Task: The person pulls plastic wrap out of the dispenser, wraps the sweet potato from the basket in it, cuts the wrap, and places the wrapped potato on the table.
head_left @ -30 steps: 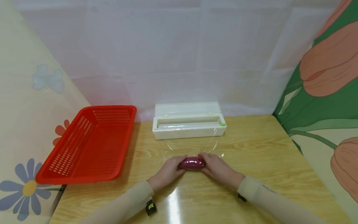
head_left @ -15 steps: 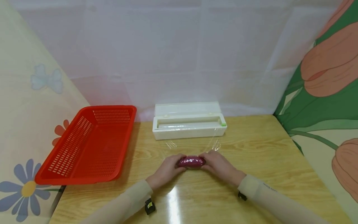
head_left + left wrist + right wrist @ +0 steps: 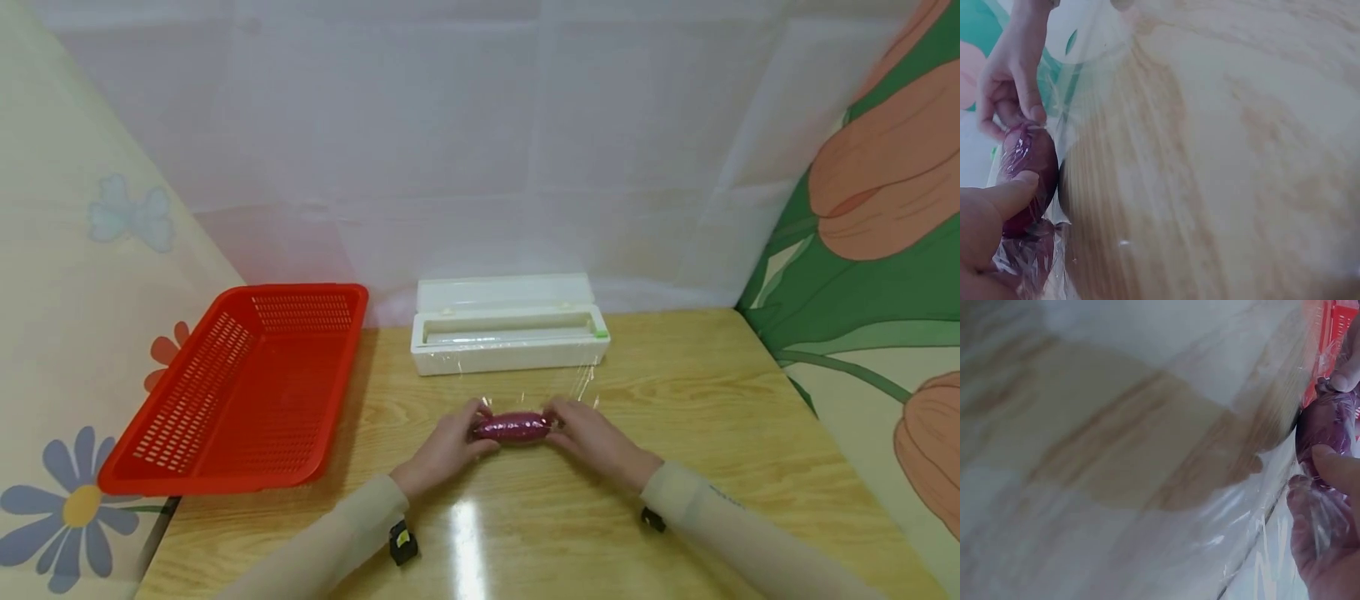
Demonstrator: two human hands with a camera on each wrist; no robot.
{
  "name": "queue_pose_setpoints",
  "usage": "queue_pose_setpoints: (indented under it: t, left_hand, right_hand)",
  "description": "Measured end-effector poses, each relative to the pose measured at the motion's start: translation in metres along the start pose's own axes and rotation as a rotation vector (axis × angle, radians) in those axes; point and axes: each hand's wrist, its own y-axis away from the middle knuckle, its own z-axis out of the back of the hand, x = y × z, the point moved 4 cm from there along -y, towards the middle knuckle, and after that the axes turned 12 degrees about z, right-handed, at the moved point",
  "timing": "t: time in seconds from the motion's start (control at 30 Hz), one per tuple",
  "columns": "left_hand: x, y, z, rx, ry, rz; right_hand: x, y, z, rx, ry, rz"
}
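A reddish-purple, oval sweet potato (image 3: 514, 427) in shiny, wrinkled cling film lies sideways between both hands over the wooden table. My left hand (image 3: 447, 444) holds its left end, thumb pressed along the side in the left wrist view. The right hand (image 3: 596, 437) grips the other end, its thumb against the skin in the right wrist view. Loose cling film (image 3: 1029, 259) bunches past the potato's end over the left fingers. Clear film also gathers at the right fingers. Creases of film stretch from the potato towards a white cling film box (image 3: 510, 358), whose lid stands up.
At the left is a red plastic basket (image 3: 330, 450) with slotted sides. The white box stands at the table's back edge by a white cloth backdrop (image 3: 480, 150), a green slider (image 3: 601, 334) at its right end. Wooden tabletop (image 3: 712, 400) stretches to the right.
The sweet potato has shifted slightly towards the box. Both hands have moved along with it, their fingers now further out at its ends. More wrinkled film shows on it.
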Motion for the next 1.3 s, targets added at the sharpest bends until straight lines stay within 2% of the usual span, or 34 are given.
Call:
queue_pose_setpoints:
  t: [0.1, 0.3, 0.5, 0.6, 0.8, 0.9, 1.0, 1.1, 1.3]
  left_hand:
    - [0.002, -0.002, 0.003, -0.011, 0.015, -0.001]
    - [0.005, -0.006, 0.009, -0.048, -0.034, -0.035]
    - [0.004, -0.008, 0.009, -0.042, -0.094, -0.084]
    - [0.004, -0.009, 0.009, -0.036, -0.126, -0.085]
    - [0.003, -0.008, 0.01, -0.024, -0.15, -0.077]
    - [0.002, -0.008, 0.01, -0.034, -0.157, -0.08]
    - [0.001, -0.007, 0.011, -0.041, -0.157, -0.082]
    - [0.001, -0.007, 0.011, -0.042, -0.154, -0.091]
    - [0.004, -0.009, 0.01, -0.036, -0.22, -0.097]
  right_hand:
    - [-0.002, 0.001, 0.001, -0.013, 0.033, 0.021]
    - [-0.005, 0.003, 0.003, -0.012, 0.166, 0.1]
    - [-0.006, 0.002, 0.002, -0.008, 0.341, 0.197]
    - [-0.005, 0.0, 0.003, 0.011, 0.389, 0.208]
    - [0.0, -0.005, 0.011, 0.089, 0.39, 0.122]
    - [0.004, -0.007, 0.018, 0.06, 0.39, 0.125]
    - [0.01, -0.008, 0.022, 0.002, 0.382, 0.203]
    - [0.014, -0.009, 0.018, -0.016, 0.351, 0.242]
    - [0.009, -0.007, 0.009, -0.011, 0.265, 0.176]
